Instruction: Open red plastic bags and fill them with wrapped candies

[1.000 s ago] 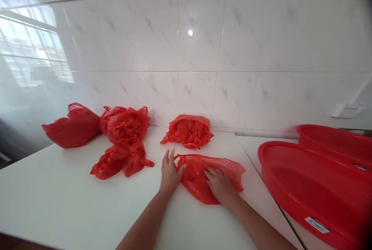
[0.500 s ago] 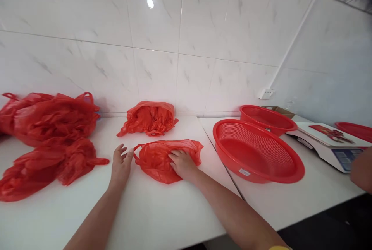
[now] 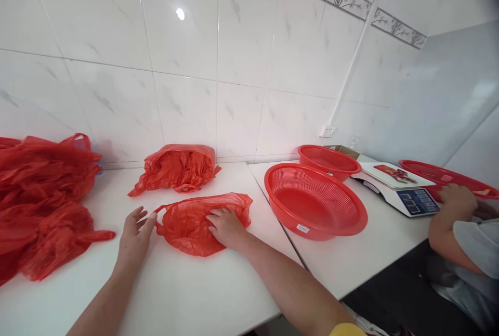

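Note:
A red plastic bag (image 3: 183, 232) lies spread out on the white table in front of me, its mouth facing the wall. My right hand (image 3: 226, 228) rests palm down on the bag, fingers slightly bent and apart on the thin plastic. Beside the bag's left end is my left hand (image 3: 135, 233), fingers apart, its thumb against the looped handle of the bag. Just behind lies another red bag (image 3: 179, 151) stuffed with crumpled red plastic bags. To the left of my left hand is a big heap of red plastic bags (image 3: 50, 221).
On the right stand a large red plastic basket (image 3: 312, 221) and a second red basket (image 3: 331, 159) behind it. A white scale (image 3: 397, 190) sits farther right. Beyond it, a co-worker's hand (image 3: 458, 198) is by a red tray (image 3: 429, 169). A tiled wall (image 3: 187, 112) bounds the table.
The view has turned to the right, bringing the co-worker's arm and the red tray further into sight. Both my hands keep nearly the same places at the bag.

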A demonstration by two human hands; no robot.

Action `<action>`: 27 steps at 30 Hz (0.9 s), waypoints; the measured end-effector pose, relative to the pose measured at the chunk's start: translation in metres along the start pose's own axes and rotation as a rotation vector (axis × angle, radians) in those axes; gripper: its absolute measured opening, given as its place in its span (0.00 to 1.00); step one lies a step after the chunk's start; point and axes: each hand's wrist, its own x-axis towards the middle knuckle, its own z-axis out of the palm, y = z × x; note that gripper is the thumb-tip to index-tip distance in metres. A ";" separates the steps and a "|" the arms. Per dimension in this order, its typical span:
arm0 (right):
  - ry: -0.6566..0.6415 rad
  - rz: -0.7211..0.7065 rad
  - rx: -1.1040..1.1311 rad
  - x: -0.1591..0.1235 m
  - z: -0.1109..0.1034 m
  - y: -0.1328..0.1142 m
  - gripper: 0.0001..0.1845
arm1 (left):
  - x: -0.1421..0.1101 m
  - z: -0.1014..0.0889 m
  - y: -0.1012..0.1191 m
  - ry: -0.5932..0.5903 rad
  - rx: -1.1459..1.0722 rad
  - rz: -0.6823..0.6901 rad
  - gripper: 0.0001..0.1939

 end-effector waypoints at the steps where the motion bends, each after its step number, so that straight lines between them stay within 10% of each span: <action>1: 0.003 -0.001 0.000 0.000 0.000 0.000 0.19 | 0.000 0.000 0.001 -0.012 0.005 0.000 0.28; 27: -0.016 0.027 0.071 0.002 0.011 0.006 0.20 | -0.006 0.004 -0.009 -0.194 0.087 0.092 0.25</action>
